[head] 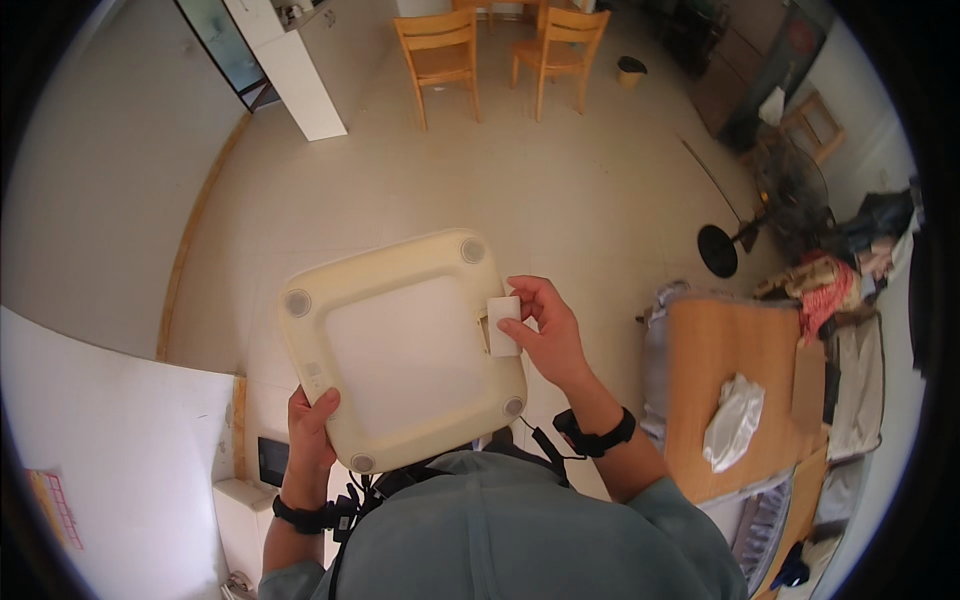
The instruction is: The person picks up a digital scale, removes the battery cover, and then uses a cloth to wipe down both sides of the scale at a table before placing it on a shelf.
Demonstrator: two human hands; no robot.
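A square, cream-coloured plastic device [435, 259], which looks like a bathroom scale, is held up before me. Its underside faces me, with a round grey foot [298, 303] at each corner and a pale, sunken middle panel. My left hand [309, 427] grips its lower left edge, the thumb lying on top. My right hand [546, 330] pinches a small white rectangular piece [503, 337] between thumb and fingers at the device's right edge. That piece partly covers a small rectangular recess [484, 332] there; what lies inside the recess cannot be seen.
Two wooden chairs [436, 60] stand at the far end beside a small bin [631, 70]. On the right are a standing fan [791, 187] and a wooden table [720, 337] carrying a white plastic bag [735, 424]. A white wall [112, 420] rises on the left.
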